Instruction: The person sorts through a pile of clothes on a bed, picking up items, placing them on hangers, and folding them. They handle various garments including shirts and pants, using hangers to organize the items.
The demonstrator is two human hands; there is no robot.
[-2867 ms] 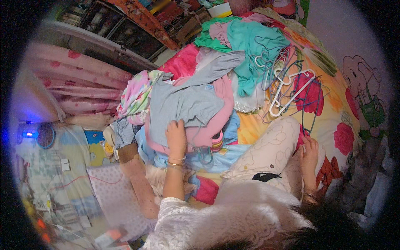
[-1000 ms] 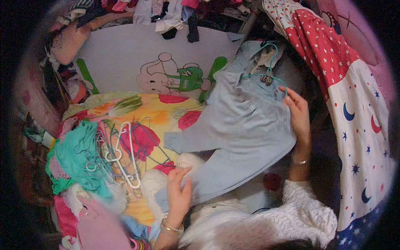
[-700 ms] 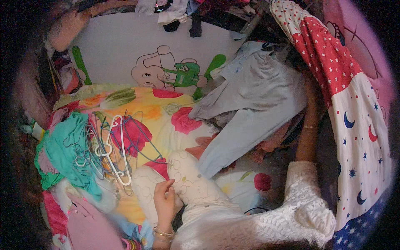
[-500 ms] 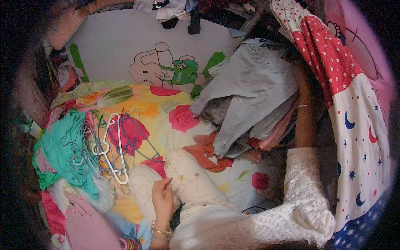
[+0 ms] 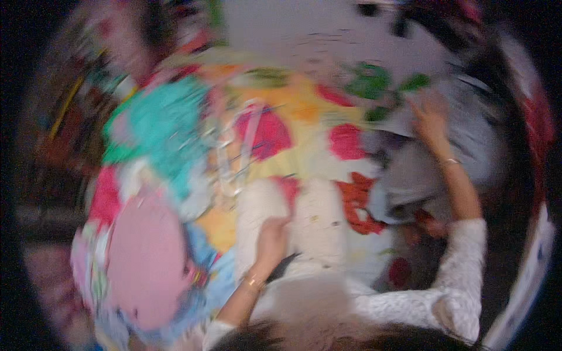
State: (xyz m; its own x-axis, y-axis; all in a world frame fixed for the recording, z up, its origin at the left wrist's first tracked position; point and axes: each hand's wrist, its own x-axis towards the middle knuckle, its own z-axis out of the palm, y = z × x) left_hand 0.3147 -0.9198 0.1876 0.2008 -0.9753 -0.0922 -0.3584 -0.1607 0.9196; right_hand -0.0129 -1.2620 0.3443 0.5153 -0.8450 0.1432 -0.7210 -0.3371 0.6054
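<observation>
The view is smeared by motion. My right hand (image 5: 432, 119) reaches out over a pile of grey clothes (image 5: 468, 140) at the right; it is at the pile's far left side. Whether its fingers grip the cloth is too blurred to tell. My left hand (image 5: 273, 238) rests on my left leg in pale trousers, holding nothing that I can see, its fingers loosely stretched. Beyond my knees, white and dark clothes hangers (image 5: 249, 140) lie in a tangle on the flowered sheet (image 5: 304, 96). Beside them is a bunched teal garment (image 5: 167, 120).
A pink rounded item (image 5: 146, 257) lies near my left side, with blue cloth beside it. A pale board (image 5: 281, 29) with green figures stands at the far side. An orange-red patterned patch (image 5: 358, 205) shows beside my right knee. A pale curtain (image 5: 527, 275) hangs at the right edge.
The head view has swung left, so everything sits further right and is blurred. My right hand, earlier hidden behind the grey clothes, now shows over them. My left hand stays on my leg.
</observation>
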